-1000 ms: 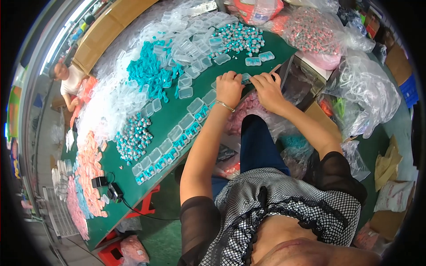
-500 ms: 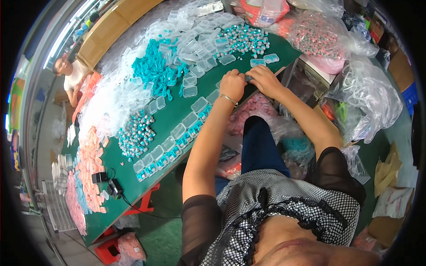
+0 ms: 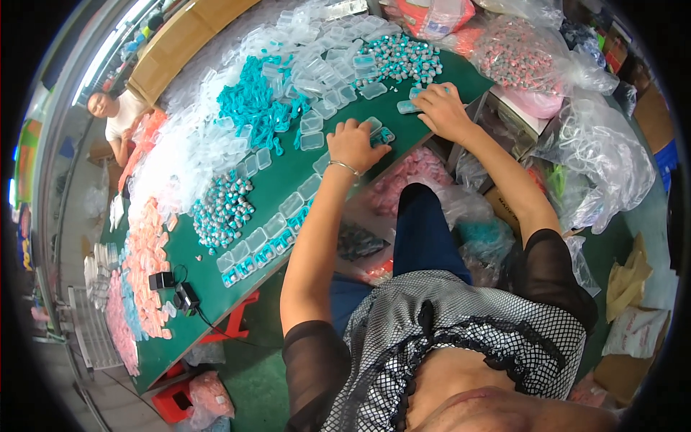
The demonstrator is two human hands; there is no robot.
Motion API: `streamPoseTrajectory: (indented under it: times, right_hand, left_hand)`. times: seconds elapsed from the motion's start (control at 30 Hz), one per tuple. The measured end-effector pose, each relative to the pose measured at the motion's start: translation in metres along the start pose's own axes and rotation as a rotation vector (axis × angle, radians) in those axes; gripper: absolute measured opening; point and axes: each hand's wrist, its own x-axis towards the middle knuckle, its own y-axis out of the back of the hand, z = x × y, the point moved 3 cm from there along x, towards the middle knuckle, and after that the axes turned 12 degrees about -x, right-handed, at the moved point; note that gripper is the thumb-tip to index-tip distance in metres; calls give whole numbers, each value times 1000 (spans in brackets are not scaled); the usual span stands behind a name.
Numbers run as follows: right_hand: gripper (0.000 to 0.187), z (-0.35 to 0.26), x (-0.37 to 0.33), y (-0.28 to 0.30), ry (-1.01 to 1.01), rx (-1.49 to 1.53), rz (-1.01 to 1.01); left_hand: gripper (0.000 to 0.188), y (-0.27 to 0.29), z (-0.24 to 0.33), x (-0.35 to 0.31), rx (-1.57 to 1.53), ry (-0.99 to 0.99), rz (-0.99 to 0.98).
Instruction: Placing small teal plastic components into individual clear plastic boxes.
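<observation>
My left hand point(image 3: 354, 146) lies over the near end of a row of open clear plastic cases point(image 3: 291, 207), its fingers apart and thumb stretched to the right. Beside that thumb sits an open case with a teal piece point(image 3: 386, 135) in it. Several cases of the row hold small teal and grey parts in their near halves; the empty lids face away from me. At the table's right my right hand point(image 3: 440, 113) reaches with spread fingers over a few closed clear cases point(image 3: 407, 107) with teal contents. Its fingertips touch or hover just above them; I cannot tell which.
Beyond the row lie heaps of empty clear cases point(image 3: 180, 155), teal pieces point(image 3: 255, 101) and small teal-grey parts point(image 3: 223, 212). More such parts point(image 3: 403, 59) lie at the back right. Bulging plastic bags point(image 3: 597, 158) crowd the right side. A person point(image 3: 119, 119) sits at the far left.
My hands were together at the table edge, fingers on a small thing. Now they are apart: the right has gone to the closed cases at the back right, the left back over the row.
</observation>
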Motion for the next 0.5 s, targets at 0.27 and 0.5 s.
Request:
streamPoseTrajectory:
  times: [0.27, 0.5]
  right_hand:
    - [22, -44, 42, -25, -22, 193, -96]
    - [17, -43, 48, -41, -35, 336, -409]
  left_hand:
    - [41, -20, 0, -3, 20, -9, 11]
    - [50, -15, 6, -10, -63, -123, 206]
